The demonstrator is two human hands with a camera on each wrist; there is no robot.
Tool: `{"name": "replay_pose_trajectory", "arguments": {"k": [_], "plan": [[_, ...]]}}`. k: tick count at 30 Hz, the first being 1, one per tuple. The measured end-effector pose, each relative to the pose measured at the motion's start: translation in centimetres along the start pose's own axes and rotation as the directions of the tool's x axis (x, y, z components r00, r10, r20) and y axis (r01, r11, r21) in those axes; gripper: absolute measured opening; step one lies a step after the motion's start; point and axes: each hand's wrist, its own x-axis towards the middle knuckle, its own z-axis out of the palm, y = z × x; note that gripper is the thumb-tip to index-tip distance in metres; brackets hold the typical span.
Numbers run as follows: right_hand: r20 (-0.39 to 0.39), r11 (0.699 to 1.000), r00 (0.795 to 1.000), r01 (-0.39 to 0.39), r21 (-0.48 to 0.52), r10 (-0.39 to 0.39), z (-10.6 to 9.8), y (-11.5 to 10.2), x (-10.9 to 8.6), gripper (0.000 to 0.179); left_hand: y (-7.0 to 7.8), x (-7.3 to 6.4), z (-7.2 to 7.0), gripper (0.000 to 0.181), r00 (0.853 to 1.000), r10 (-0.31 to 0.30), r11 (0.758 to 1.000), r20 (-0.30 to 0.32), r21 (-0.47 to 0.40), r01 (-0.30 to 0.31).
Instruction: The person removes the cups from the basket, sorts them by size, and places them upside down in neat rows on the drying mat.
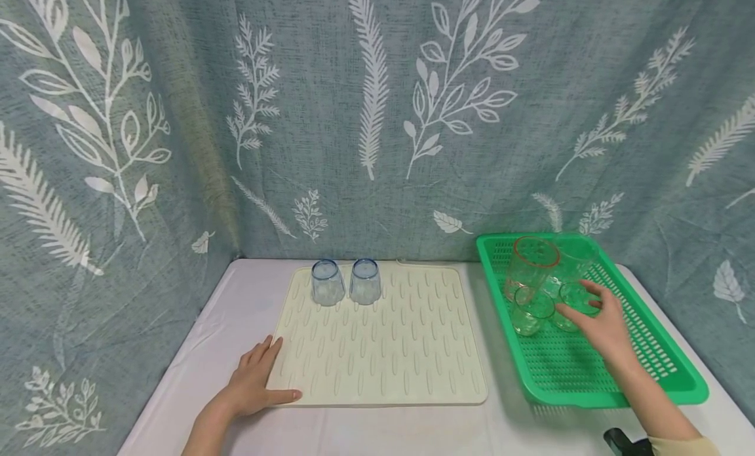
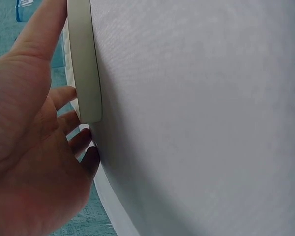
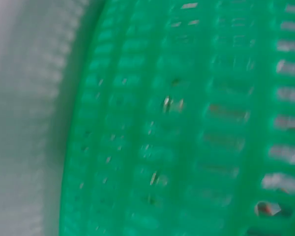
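Observation:
In the head view my right hand (image 1: 604,322) is over the green basket (image 1: 590,384), thumb and fingers about the rim of a small clear glass (image 1: 567,322). Beside it stands another small clear glass (image 1: 527,322), with a tall red-rimmed glass (image 1: 522,272) and another large clear glass (image 1: 575,253) behind. My left hand (image 1: 250,380) rests at the near left corner of the cream ridged mat (image 1: 383,351), fingers straight along its side and thumb on its front. The right wrist view is blurred and shows the basket's slotted plastic (image 3: 187,123), not the hand.
Two blue-tinted glasses (image 1: 328,285) stand side by side at the back left of the mat. A white cloth (image 1: 366,433) covers the table. A patterned grey-green curtain (image 1: 330,115) hangs behind and at both sides. The basket's raised rim surrounds the clear glasses.

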Motion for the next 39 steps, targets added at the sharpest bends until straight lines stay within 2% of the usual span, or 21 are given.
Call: {"name": "replay_pose_trajectory", "arguments": {"k": [4, 9, 13, 17, 21, 26, 32, 39], "plan": [[-0.007, 0.995, 1.0, -0.005, -0.096, 0.005, -0.5, 1.1, 0.7, 0.085, 0.0, 0.0, 0.0, 0.114, 1.0, 0.006, 1.0, -0.01, 0.005, -0.006], [0.052, 0.985, 0.997, -0.052, -0.166, 0.061, -1.3, 2.1, 1.7, 0.098, 0.0, 0.0, 0.1, 0.115, 1.0, 0.002, 1.0, -0.009, 0.005, -0.002], [0.117, 0.973, 0.985, -0.101, -0.209, 0.128, -1.8, 2.8, 2.6, 0.108, 0.0, 0.0, 0.0, 0.115, 1.0, -0.007, 1.0, -0.003, 0.002, 0.007], [0.196, 0.965, 0.963, -0.138, -0.223, 0.183, -2.2, 3.4, 3.4, 0.113, 0.0, -0.1, 0.0, 0.114, 1.0, -0.007, 1.0, 0.002, -0.011, 0.007], [0.274, 0.962, 0.934, -0.172, -0.214, 0.228, -2.3, 4.1, 4.1, 0.114, -0.1, -0.2, 0.0, 0.114, 1.0, 0.0, 1.0, -0.01, -0.023, 0.0], [0.321, 0.962, 0.911, -0.216, -0.166, 0.26, -2.1, 4.7, 4.5, 0.116, -0.1, -0.2, 0.0, 0.115, 1.0, 0.004, 1.0, -0.018, -0.026, -0.005], [0.348, 0.967, 0.903, -0.235, -0.099, 0.254, -2.0, 5.1, 4.6, 0.108, 0.2, -0.3, -0.2, 0.114, 1.0, -0.003, 1.0, 0.0, -0.016, 0.003], [0.365, 0.965, 0.893, -0.257, -0.062, 0.261, -1.8, 5.4, 4.7, 0.105, 0.1, -0.4, -0.1, 0.113, 1.0, 0.016, 1.0, -0.024, -0.021, -0.016]]}}
